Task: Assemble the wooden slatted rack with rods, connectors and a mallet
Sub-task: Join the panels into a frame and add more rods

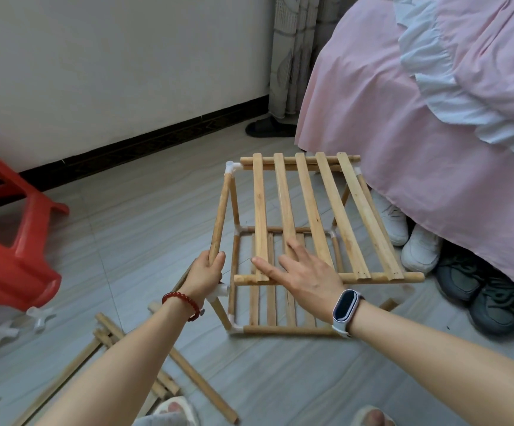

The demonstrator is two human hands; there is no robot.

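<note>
Partly built wooden rack (283, 241) standing on the tiled floor (145, 204), just beside the pink bed cover (418, 167). Lower slatted shelf (275, 305) seated in white corner connectors at floor level. Upper slatted shelf (317, 216) resting on top of the rack, five slats across two round rails; near rail end on the right projecting free, with no connector fitted.

Left hand (205, 273) at the rack's near left corner, fingers curled round the lower end of a side rod (221, 216); upper end of that rod seated in the white connector (232, 169) at the far left top corner. Another white connector (220, 292) directly below the left hand, on the near left upright.

Right hand (303, 272) flat on the near edge of the upper slatted shelf, fingers straight and spread, palm pressing on the slats and near rail. Smart band (345, 305) on the right wrist; red bead bracelet (183, 302) on the left wrist.

Loose rods (188, 373) lying on the floor left of the rack and nearer the camera. Two loose white connectors (22, 325) farther left of the rack, beside a red plastic stool (12, 241) lying on its side. Shoes (452, 272) right of the rack, partly under the bed cover; exact count not determinable.
</note>
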